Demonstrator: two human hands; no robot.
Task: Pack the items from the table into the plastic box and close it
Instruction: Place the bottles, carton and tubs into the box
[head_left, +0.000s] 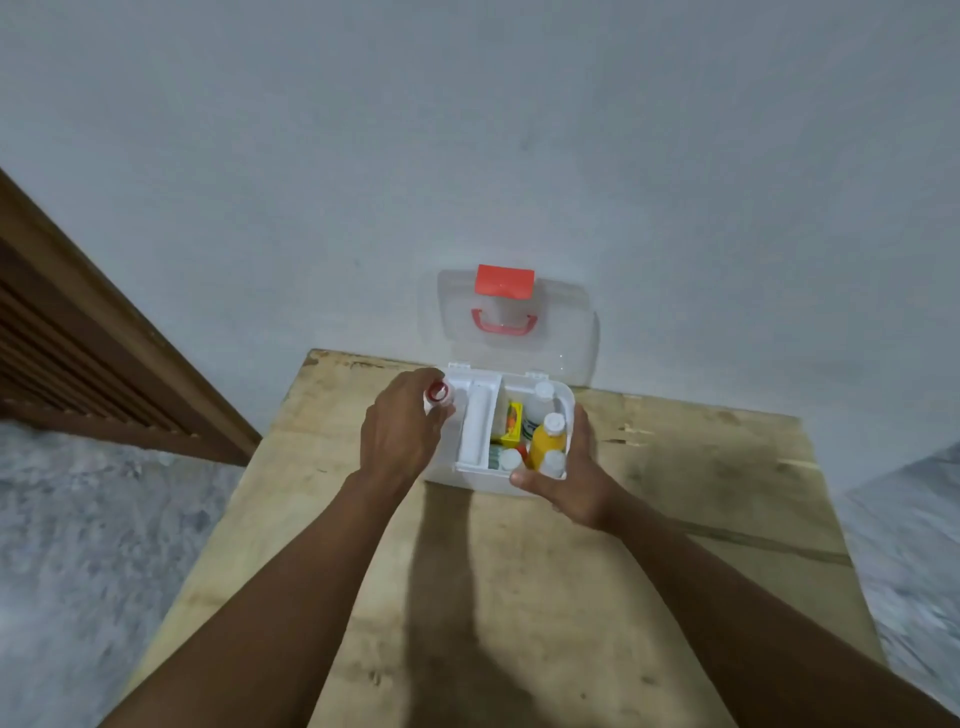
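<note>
Over the plastic box (467, 475), the left hand (400, 431) pinches what seems a small red-capped bottle (439, 392), ready to drop in; the right hand (563, 480) clasps the box's corner, steadying it.

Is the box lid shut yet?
No, the clear lid stands open against the wall behind the plastic box, with bottles visible inside.

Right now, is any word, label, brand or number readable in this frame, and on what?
None can be read.
Yellow carton in the plastic box: coloured print, too blurred.
White bottle label: green marks, too small.
Orange bottle: no text visible.
</note>
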